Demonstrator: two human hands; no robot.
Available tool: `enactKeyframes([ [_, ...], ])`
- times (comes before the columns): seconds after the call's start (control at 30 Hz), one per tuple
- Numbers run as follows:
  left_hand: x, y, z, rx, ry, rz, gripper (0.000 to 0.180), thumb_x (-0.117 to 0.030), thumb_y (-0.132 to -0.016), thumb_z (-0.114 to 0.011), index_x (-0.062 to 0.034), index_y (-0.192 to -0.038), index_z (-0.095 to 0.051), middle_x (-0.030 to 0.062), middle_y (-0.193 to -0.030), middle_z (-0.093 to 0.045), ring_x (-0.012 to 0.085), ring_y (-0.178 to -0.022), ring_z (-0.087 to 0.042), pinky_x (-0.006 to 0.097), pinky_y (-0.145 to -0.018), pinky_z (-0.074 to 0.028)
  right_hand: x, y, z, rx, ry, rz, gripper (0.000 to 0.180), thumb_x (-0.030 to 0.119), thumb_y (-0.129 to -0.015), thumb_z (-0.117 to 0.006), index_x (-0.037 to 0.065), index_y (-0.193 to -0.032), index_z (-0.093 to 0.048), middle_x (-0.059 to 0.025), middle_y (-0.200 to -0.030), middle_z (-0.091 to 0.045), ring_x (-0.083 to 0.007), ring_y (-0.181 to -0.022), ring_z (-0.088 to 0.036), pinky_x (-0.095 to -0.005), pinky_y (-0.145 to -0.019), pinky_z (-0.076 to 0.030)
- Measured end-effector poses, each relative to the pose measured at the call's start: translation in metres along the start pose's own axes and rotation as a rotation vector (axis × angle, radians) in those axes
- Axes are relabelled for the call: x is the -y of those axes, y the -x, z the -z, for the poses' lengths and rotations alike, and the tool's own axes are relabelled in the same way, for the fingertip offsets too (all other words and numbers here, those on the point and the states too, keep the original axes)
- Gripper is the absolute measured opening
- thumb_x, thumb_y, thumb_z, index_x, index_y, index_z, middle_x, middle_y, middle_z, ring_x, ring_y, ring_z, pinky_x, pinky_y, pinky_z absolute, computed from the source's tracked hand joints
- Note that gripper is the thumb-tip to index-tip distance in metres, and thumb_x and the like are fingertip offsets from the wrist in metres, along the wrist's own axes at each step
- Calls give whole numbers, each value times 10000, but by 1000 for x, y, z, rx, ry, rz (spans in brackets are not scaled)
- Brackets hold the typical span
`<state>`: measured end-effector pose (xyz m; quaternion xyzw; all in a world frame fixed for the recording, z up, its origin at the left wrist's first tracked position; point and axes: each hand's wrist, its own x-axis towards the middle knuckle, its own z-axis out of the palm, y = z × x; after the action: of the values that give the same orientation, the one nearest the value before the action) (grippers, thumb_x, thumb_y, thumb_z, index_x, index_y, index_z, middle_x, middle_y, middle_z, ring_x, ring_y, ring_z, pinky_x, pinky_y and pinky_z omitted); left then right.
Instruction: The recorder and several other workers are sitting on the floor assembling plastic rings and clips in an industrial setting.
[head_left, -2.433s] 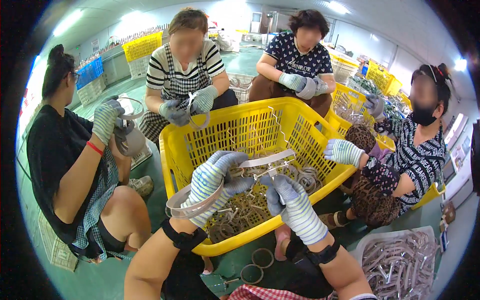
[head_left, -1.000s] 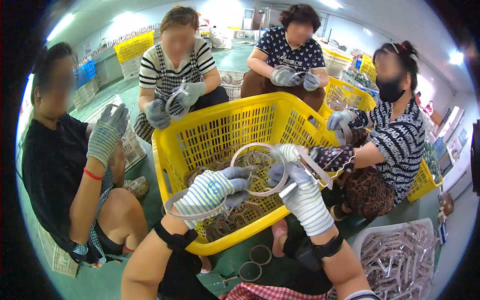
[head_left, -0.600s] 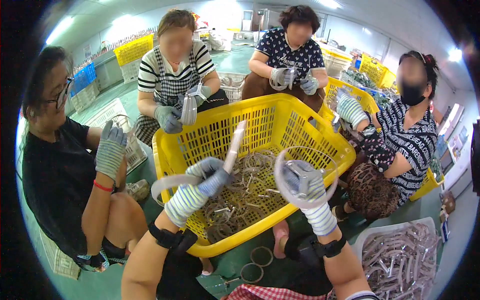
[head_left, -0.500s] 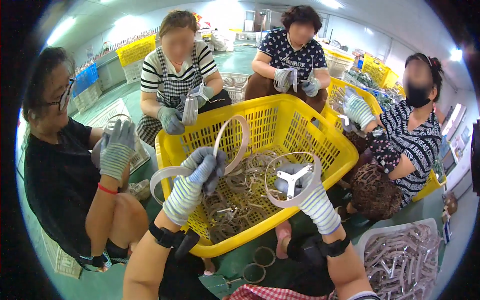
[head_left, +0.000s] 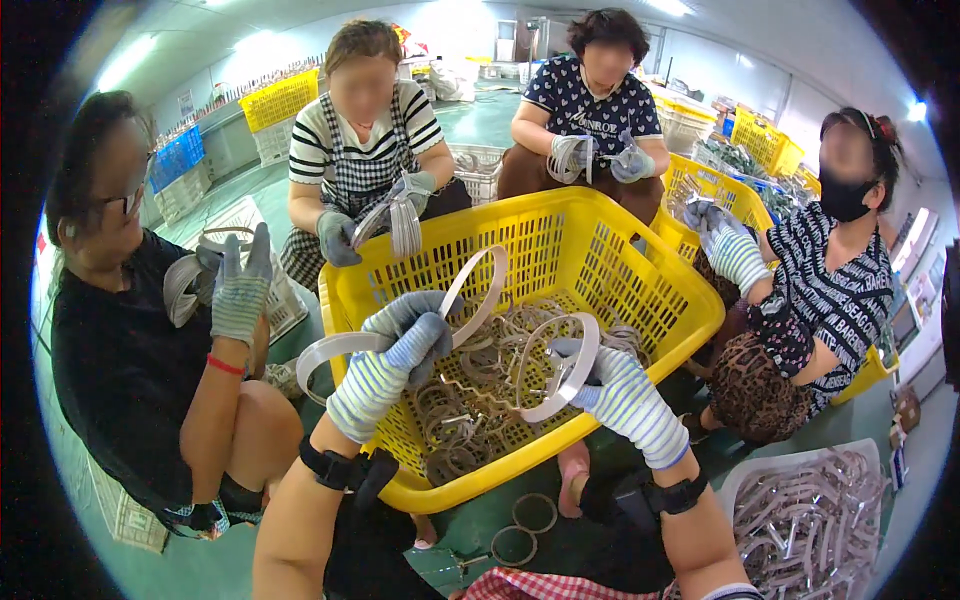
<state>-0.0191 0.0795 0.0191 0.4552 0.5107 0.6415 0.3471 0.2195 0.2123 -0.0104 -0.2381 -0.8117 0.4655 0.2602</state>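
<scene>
Head view: your left hand [head_left: 395, 365] is curled tight, pinching a pale hoop [head_left: 502, 275] that stands up past its fingertips; a pale band [head_left: 335, 348] loops out from that grip's left side. Your right hand [head_left: 622, 390], well apart, pinches another hoop [head_left: 582, 365] by its right edge. Under both grips, the yellow basket [head_left: 690, 310] has loose hoops [head_left: 480, 362] heaped inside. Lower right of your right grip: pale tub [head_left: 873, 455], full of strips. Beyond the basket, a co-worker in stripes [head_left: 350, 150] and a co-worker in a heart-print top [head_left: 590, 110] hold more hoops.
</scene>
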Motion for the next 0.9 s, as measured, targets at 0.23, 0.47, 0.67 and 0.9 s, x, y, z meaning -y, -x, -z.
enactKeyframes([
  [0.23,-3,0,-4,-23,14,-8,322,-307,-944,-525,-39,-1115,-577,-22,-638,-501,28,-461,-370,170,-435,-289,9,4,4,-32,532,188,356,348,-803,-645,134,-1087,-642,-149,-898,-655,-323,-831,-622,-397,-710,-493],
  [0.47,-9,3,1,3,-101,-14,264,-241,-937,-527,-52,-1110,-589,-13,-733,-572,16,-497,-406,168,-448,-318,18,3,-1,-155,633,262,322,283,-767,-669,99,-1030,-643,-136,-832,-644,-313,-778,-624,-415,-675,-484],
  [0.67,-7,-1,9,-183,133,-82,290,-296,-953,-506,-74,-1119,-587,-44,-720,-513,8,-481,-361,164,-436,-309,15,-3,3,-344,705,383,275,203,-729,-666,85,-976,-641,-113,-814,-612,-312,-749,-585,-426,-646,-458],
  [0.9,-12,2,4,-315,134,-112,340,-335,-954,-503,-54,-1137,-554,-49,-711,-472,-6,-462,-312,149,-409,-251,24,-1,1,-540,853,522,307,192,-699,-675,78,-977,-610,-93,-895,-599,-301,-849,-557,-425,-752,-422],
])
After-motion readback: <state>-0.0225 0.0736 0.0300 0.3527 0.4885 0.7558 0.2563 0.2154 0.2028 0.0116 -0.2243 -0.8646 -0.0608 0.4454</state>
